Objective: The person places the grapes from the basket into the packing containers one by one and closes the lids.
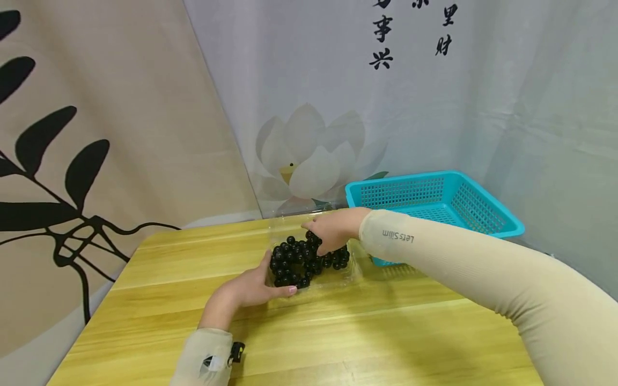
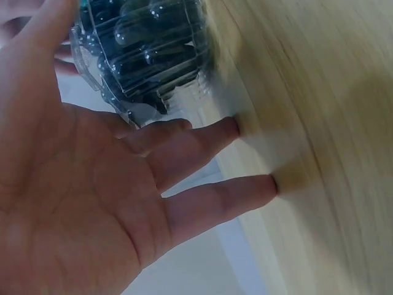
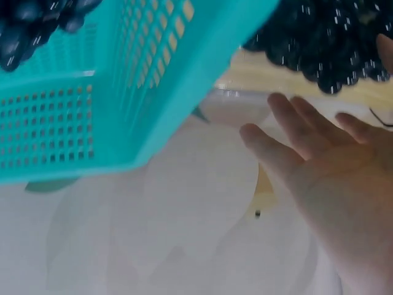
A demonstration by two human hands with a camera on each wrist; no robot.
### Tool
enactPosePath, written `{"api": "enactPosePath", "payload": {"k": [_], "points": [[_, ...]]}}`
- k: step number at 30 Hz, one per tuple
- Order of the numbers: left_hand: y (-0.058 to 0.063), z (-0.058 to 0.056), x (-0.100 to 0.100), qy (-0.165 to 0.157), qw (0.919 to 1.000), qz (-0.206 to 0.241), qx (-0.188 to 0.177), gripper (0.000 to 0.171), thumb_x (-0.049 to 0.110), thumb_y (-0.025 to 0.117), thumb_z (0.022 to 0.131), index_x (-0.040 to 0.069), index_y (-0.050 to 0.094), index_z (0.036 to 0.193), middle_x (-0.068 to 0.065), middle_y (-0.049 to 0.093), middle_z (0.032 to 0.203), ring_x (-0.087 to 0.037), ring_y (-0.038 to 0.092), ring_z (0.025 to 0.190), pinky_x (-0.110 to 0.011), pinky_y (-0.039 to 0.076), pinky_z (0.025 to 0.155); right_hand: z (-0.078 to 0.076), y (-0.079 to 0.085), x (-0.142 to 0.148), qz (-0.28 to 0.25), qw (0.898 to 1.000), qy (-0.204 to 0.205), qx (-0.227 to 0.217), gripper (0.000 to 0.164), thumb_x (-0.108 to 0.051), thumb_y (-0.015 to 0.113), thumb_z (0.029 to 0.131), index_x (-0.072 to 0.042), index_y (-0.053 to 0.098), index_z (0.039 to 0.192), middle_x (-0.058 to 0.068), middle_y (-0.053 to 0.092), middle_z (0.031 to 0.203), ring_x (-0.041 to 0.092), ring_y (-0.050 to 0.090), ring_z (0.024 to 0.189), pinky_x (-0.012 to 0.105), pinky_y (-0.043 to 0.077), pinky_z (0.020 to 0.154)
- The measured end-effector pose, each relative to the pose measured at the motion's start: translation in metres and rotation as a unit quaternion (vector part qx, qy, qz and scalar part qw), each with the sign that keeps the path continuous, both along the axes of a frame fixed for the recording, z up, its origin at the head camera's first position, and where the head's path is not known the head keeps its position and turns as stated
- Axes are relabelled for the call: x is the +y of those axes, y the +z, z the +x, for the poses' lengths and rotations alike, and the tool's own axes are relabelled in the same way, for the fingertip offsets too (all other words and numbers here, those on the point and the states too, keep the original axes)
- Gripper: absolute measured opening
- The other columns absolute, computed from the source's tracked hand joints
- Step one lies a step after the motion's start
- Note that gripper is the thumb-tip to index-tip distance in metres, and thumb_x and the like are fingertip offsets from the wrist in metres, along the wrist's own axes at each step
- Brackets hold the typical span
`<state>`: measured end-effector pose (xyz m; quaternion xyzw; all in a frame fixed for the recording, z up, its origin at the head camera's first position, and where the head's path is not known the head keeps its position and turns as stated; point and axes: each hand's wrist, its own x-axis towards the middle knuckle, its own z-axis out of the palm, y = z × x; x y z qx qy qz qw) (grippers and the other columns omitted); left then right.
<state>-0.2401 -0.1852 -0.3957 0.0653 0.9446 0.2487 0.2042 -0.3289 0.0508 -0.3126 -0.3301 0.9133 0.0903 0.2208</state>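
A bunch of glossy black grapes [image 1: 286,257] lies in a clear plastic box [image 1: 354,274] on the wooden table. My left hand [image 1: 248,287] rests against the box's near left corner, thumb along the front and fingers at the left side. In the left wrist view its fingers [image 2: 215,206] are straight, two tips touching the tabletop. Over the box's far part, my right hand [image 1: 333,229] reaches down to the grapes. The right wrist view shows its fingers [image 3: 270,147] extended and spread beside grapes [image 3: 325,43], the thumb partly cut off by the frame edge.
A turquoise mesh basket [image 1: 512,228] stands right of the box, partly hidden behind my right forearm. More dark grapes [image 3: 24,31] show inside it in the right wrist view. A printed curtain [image 1: 415,107] hangs behind the wooden table [image 1: 178,268].
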Motion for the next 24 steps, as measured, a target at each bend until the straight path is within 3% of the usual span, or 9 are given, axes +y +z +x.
{"api": "enactPosePath", "payload": {"k": [5, 11, 15, 24], "points": [[0.003, 0.003, 0.001, -0.007, 0.9997, -0.019, 0.017, 0.136, 0.081, 0.069, 0.085, 0.012, -0.009, 0.172, -0.03, 0.047, 0.162, -0.052, 0.052, 0.144, -0.068, 0.041, 0.121, -0.003, 0.027, 0.014, 0.009, 1.0, -0.006, 0.017, 0.083, -0.049, 0.061, 0.107, -0.022, 0.018, 0.173, 0.008, 0.025, 0.179, 0.031, 0.03, 0.164, 0.054, 0.035, 0.131], [0.003, 0.002, 0.002, -0.006, 0.9998, -0.02, 0.008, 0.138, 0.083, 0.068, 0.084, 0.012, -0.012, 0.171, -0.032, 0.048, 0.16, -0.051, 0.055, 0.141, -0.068, 0.043, 0.119, -0.007, 0.05, 0.032, 0.011, 0.999, -0.024, 0.032, 0.084, -0.051, 0.061, 0.106, -0.02, 0.02, 0.172, 0.008, 0.025, 0.179, 0.031, 0.029, 0.164, 0.054, 0.036, 0.13], [0.001, 0.001, -0.001, -0.01, 0.9998, -0.017, 0.008, 0.138, 0.082, 0.068, 0.085, 0.009, -0.013, 0.17, -0.032, 0.048, 0.16, -0.051, 0.054, 0.143, -0.066, 0.043, 0.12, -0.009, 0.059, 0.046, 0.02, 0.998, -0.045, 0.027, 0.082, -0.051, 0.061, 0.106, -0.023, 0.022, 0.172, 0.007, 0.026, 0.179, 0.032, 0.026, 0.165, 0.058, 0.037, 0.129], [-0.002, 0.0, -0.003, -0.014, 0.9999, 0.005, 0.006, 0.139, 0.079, 0.069, 0.087, 0.009, -0.018, 0.169, -0.033, 0.037, 0.166, -0.051, 0.048, 0.148, -0.065, 0.04, 0.123, -0.018, 0.061, 0.077, 0.055, 0.996, -0.07, 0.023, 0.075, -0.048, 0.064, 0.105, -0.019, 0.035, 0.168, 0.009, 0.039, 0.173, 0.036, 0.038, 0.159, 0.058, 0.043, 0.124]]}}
